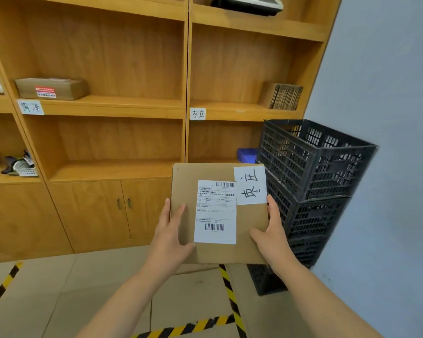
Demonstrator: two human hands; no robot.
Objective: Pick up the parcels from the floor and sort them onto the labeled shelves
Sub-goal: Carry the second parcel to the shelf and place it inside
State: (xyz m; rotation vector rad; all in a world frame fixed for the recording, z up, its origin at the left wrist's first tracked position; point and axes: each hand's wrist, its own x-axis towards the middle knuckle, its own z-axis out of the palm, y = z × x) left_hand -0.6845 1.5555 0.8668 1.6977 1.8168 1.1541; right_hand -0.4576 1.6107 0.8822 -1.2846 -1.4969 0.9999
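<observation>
You hold one flat parcel (217, 213) in both hands, in front of the wooden shelves (112, 106).

Your left hand (171, 230) grips its left edge, thumb on top, other fingers hidden beneath; your right hand (271, 230) grips the right edge the same way. The parcel is brown cardboard with a printed shipping label (215, 212) between your thumbs, its small print illegible, and a handwritten slip (250, 185) beyond your right fingers. Stacked black lattice crates (310, 172) stand just right of them.
</observation>
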